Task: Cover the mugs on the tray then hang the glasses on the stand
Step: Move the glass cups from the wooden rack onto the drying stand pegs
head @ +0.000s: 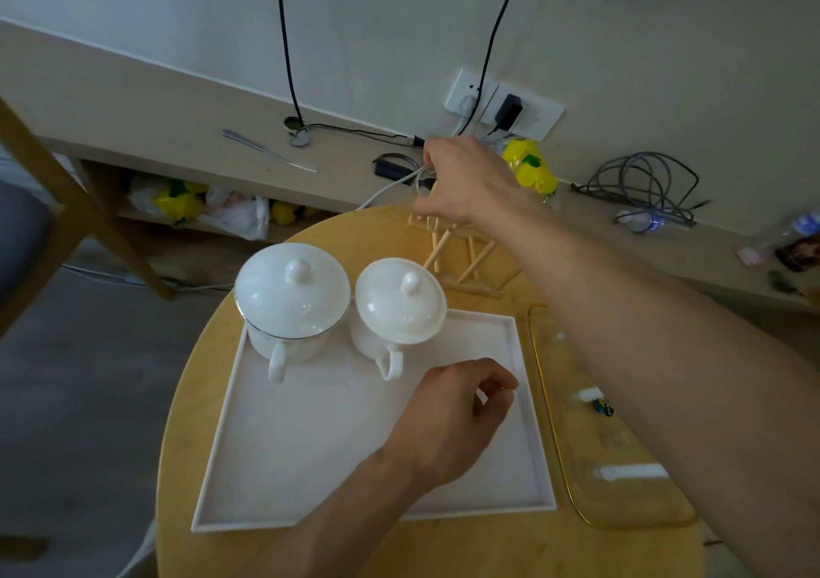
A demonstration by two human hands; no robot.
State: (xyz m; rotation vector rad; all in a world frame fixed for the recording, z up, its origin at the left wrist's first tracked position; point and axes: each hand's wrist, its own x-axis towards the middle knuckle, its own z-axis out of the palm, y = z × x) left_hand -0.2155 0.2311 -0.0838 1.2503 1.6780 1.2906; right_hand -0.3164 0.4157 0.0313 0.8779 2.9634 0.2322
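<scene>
White tray (284, 466) lying nearest on the round wooden table (186, 400), with the left hand (452, 417) hovering over its bare right part, fingers loosely curled, thumb and forefinger nearly meeting, seemingly gripping nothing. Sitting at the tray's far edge, two white mugs: the larger mug (288, 342) wearing its lid (293, 289), the smaller mug (377, 342) beside it wearing its own lid (399, 300), so covering looking finished and hanging now in hand. Lying just right of the tray, a clear gold-rimmed dish (621, 480), apparently holding no glass. Standing beyond the mugs, the wooden stand (461, 262), partly hidden by the right forearm. Reaching over its top, the right hand (466, 178), closed around a clear glass (423, 184), only the rim showing plainly. Judging the next move: lowering the glass onto a peg gently, then opening the fingers once it is hanging steady; whether more glasses are waiting, impossible to tell.
</scene>
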